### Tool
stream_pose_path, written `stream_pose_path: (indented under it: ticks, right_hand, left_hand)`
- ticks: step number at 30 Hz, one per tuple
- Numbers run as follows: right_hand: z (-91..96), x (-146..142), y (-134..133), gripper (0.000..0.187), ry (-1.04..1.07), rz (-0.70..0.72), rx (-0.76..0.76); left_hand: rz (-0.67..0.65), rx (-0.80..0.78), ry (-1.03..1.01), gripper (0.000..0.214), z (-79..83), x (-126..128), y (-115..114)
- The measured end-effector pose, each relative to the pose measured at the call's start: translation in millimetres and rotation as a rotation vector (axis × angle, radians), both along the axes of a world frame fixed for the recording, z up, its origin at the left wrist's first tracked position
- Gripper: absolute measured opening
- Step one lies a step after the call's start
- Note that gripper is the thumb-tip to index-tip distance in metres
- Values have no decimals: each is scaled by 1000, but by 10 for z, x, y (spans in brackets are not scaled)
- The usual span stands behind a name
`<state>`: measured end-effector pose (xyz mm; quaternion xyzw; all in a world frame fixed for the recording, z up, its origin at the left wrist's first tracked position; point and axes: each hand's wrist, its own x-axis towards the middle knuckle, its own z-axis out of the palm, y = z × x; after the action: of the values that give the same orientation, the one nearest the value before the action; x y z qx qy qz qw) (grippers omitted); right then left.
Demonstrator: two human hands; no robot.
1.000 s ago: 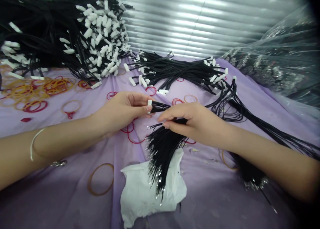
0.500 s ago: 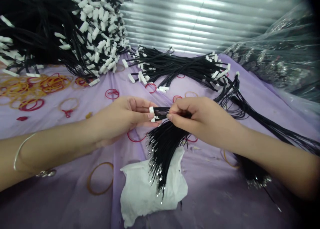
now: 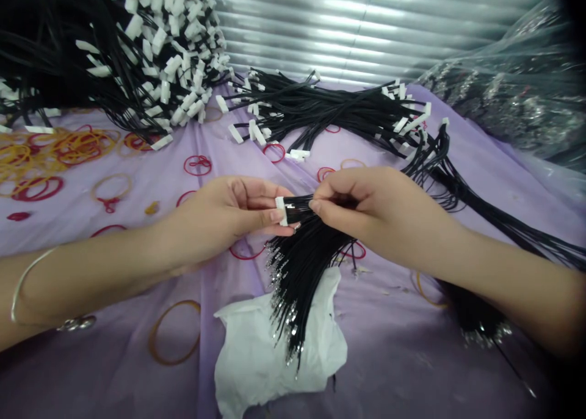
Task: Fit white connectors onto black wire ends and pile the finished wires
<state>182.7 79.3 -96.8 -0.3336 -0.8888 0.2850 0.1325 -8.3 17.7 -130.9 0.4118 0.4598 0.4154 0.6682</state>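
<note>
My left hand (image 3: 229, 214) pinches a small white connector (image 3: 280, 211) between thumb and fingers at the middle of the view. Short black wires (image 3: 300, 205) run from the connector to my right hand (image 3: 373, 208), whose fingertips are closed on them right beside it. Under my right hand a loose bundle of black wires with metal tips (image 3: 297, 278) fans down over a crumpled white tissue (image 3: 274, 358). Both hands hover just above the purple cloth (image 3: 389, 358).
A big heap of black wires with white connectors (image 3: 137, 52) fills the back left. A smaller pile (image 3: 329, 113) lies behind my hands. Several rubber bands (image 3: 59, 156) are scattered at left, one brown band (image 3: 174, 333) near me. A clear plastic bag (image 3: 508, 95) sits at right.
My right hand rose from the wire bundle and closed on the wires at the connector. My left hand kept its pinch. The view tilted slightly downward.
</note>
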Motion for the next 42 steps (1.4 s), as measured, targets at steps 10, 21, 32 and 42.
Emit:
stream_pose_path:
  ticks: [10,21,32,42]
  right_hand:
    - [-44,13,1,15,18,85,27]
    - [-44,2,-7,14,34,30,51]
    - [-69,-21,-23,15,0,16,34]
    - [-102,-27,-27,16,-12,11,7]
  left_hand:
    - [-18,-13,11,15,-27,-8,11]
    - [-5,-36,15,13,-16,9,19]
    - [3,-65,15,15,-15,32,22]
    - [11,-39,22,17,-30,33,22]
